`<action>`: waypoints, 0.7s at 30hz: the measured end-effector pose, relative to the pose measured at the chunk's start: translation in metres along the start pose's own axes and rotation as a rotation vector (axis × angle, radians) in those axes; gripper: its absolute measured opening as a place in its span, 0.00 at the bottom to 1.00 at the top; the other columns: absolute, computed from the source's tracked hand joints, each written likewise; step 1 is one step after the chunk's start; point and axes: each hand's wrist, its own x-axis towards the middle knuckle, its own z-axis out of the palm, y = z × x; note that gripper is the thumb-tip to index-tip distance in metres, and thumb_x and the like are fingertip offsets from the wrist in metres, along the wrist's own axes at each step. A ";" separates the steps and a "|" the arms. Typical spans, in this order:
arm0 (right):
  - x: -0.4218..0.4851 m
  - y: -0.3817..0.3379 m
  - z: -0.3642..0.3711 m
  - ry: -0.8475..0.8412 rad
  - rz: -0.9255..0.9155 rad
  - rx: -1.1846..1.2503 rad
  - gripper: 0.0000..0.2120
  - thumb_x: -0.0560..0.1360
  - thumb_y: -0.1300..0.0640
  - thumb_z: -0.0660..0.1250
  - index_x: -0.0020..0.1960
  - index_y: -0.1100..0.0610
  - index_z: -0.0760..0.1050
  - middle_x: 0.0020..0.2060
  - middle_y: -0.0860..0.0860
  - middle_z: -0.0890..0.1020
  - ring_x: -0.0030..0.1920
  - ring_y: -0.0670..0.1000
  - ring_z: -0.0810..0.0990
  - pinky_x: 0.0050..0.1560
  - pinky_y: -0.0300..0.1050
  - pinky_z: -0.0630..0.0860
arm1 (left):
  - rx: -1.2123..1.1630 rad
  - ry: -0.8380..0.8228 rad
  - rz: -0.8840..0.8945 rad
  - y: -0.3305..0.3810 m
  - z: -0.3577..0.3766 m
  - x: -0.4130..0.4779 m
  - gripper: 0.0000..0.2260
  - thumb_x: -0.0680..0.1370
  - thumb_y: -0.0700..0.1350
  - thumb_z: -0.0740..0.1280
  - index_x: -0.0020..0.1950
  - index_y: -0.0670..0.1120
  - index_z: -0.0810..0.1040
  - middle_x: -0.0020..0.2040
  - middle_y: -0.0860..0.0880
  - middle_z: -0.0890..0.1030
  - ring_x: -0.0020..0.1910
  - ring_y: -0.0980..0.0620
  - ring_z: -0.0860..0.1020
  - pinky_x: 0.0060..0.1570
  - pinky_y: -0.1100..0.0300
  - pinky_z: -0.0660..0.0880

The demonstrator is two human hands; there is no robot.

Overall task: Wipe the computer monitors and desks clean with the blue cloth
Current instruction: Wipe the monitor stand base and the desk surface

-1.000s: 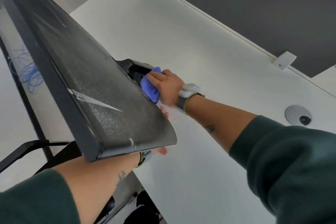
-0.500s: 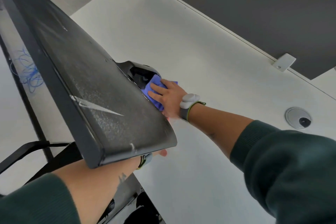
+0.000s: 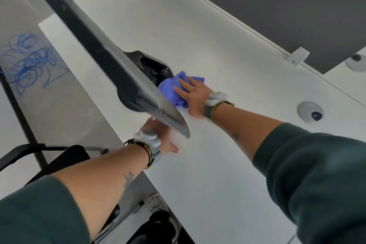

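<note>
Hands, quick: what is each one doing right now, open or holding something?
Left hand: cannot tell, its fingers are hidden behind the monitor.
Right hand: open, flat fingers pressing the blue cloth onto the desk.

Tangled blue cable (image 3: pixel 29 61), grey divider panel (image 3: pixel 277 6), round grommet (image 3: pixel 310 112), black chair (image 3: pixel 65 156)

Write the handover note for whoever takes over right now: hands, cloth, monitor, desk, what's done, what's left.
Right hand: flat on the cloth, pressing it to the desk behind the monitor, beside its stand.
Left hand: at the monitor's near end, fingers hidden under it; its grip cannot be told.
Done: desk wipe under way by the stand; how much is clean does not show.
Left: likely the rest of the desk and the monitor.
</note>
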 end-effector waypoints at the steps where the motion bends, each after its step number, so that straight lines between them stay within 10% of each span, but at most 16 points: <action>1: -0.010 -0.001 0.002 0.002 0.017 0.004 0.33 0.79 0.52 0.61 0.81 0.49 0.53 0.80 0.55 0.51 0.79 0.63 0.48 0.77 0.55 0.49 | 0.078 0.061 0.082 -0.006 0.003 -0.004 0.37 0.77 0.61 0.67 0.81 0.54 0.55 0.80 0.52 0.59 0.79 0.47 0.57 0.74 0.54 0.56; 7: -0.074 -0.050 0.035 0.051 -0.042 0.138 0.33 0.70 0.59 0.70 0.75 0.55 0.69 0.77 0.55 0.65 0.77 0.67 0.57 0.74 0.65 0.58 | 0.098 0.212 0.243 -0.046 0.048 -0.015 0.27 0.80 0.50 0.60 0.78 0.48 0.58 0.78 0.51 0.60 0.74 0.48 0.65 0.72 0.51 0.63; 11: -0.101 -0.113 0.055 0.030 0.074 0.176 0.35 0.74 0.53 0.67 0.79 0.48 0.60 0.79 0.49 0.58 0.79 0.61 0.51 0.79 0.58 0.45 | -0.018 0.413 0.188 -0.056 0.052 -0.027 0.17 0.78 0.44 0.62 0.68 0.46 0.71 0.67 0.49 0.71 0.61 0.44 0.75 0.58 0.51 0.71; 16: -0.105 -0.199 0.067 0.042 0.241 0.263 0.36 0.77 0.50 0.61 0.81 0.47 0.49 0.81 0.46 0.46 0.79 0.56 0.34 0.74 0.52 0.28 | -0.144 0.391 0.054 -0.085 0.058 -0.039 0.27 0.78 0.41 0.62 0.78 0.47 0.63 0.74 0.48 0.66 0.66 0.43 0.73 0.63 0.49 0.72; 21: -0.103 -0.235 0.071 0.001 0.021 0.380 0.33 0.76 0.57 0.65 0.79 0.56 0.60 0.79 0.53 0.59 0.79 0.64 0.50 0.78 0.61 0.50 | -0.116 0.350 0.075 -0.108 0.069 -0.046 0.28 0.78 0.42 0.61 0.79 0.48 0.63 0.77 0.51 0.62 0.71 0.44 0.70 0.67 0.50 0.69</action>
